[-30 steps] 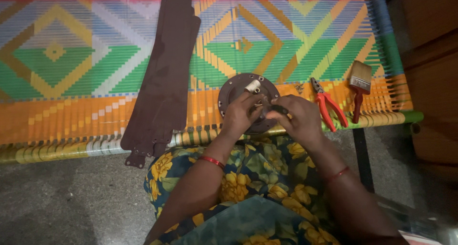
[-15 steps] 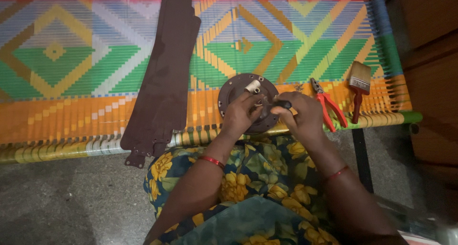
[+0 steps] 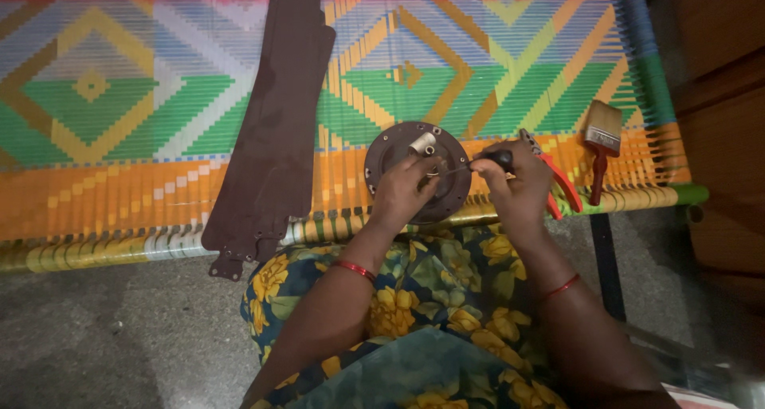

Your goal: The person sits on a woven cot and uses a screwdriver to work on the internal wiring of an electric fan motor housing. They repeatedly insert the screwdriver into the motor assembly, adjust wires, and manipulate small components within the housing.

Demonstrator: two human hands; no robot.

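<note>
A round dark metal fan motor housing (image 3: pixel 394 150) with a short silver shaft lies at the near edge of a woven cot. My left hand (image 3: pixel 405 194) rests on its lower part, fingers pressed to the disc. My right hand (image 3: pixel 514 182) grips a screwdriver (image 3: pixel 478 166) by its black handle; the thin shaft points left to the middle of the disc, beside my left fingertips.
Stacked dark brown fan blades (image 3: pixel 275 130) lie left of the disc. Red-handled pliers (image 3: pixel 558 178) sit just right of my right hand, a paintbrush (image 3: pixel 602 142) beyond them. The cot's rail (image 3: pixel 119 245) runs along the near edge, grey floor below.
My right hand has moved right and up off the disc, drawing the screwdriver handle out so its shaft shows. The left hand stays on the disc.
</note>
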